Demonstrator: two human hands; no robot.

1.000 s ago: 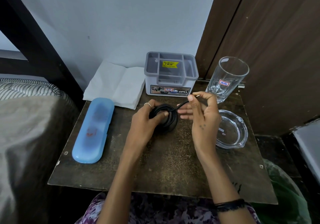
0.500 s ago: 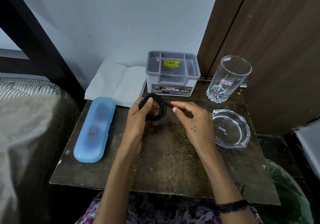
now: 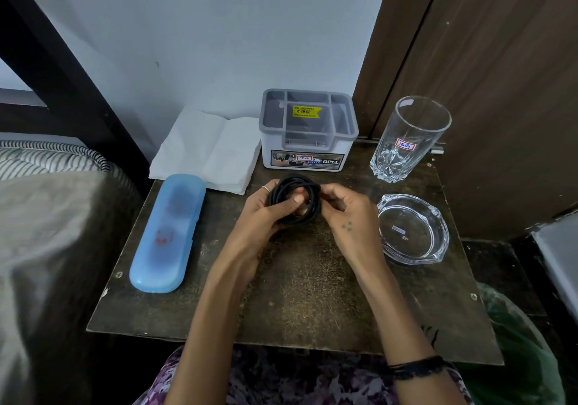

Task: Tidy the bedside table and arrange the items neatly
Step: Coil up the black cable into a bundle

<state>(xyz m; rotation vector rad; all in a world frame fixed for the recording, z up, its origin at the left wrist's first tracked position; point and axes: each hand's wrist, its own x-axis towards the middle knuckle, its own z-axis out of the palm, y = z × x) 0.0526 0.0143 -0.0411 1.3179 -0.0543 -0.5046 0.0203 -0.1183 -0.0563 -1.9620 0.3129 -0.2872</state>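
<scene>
A coiled black cable (image 3: 313,205) is held above the middle of the dark wooden bedside table (image 3: 300,298). My left hand (image 3: 266,213) grips the coil from the left, thumb across its front. My right hand (image 3: 347,217) pinches the coil's right side with curled fingers. A grey and white plastic organiser box (image 3: 308,132) stands just behind the coil at the back. A blue oblong case (image 3: 169,232) lies along the table's left side. At the back right stands a tall clear glass (image 3: 406,141), with a glass ashtray (image 3: 413,229) in front of it.
A folded white tissue (image 3: 206,148) lies at the back left, partly over the table edge. A bed with grey bedding (image 3: 47,232) borders the left. A brown wooden panel (image 3: 484,76) rises on the right. A green bag (image 3: 516,342) sits low right.
The loose cable end that my right hand held out has been wound in. Both hands have closed together on the coil in front of the organiser box.
</scene>
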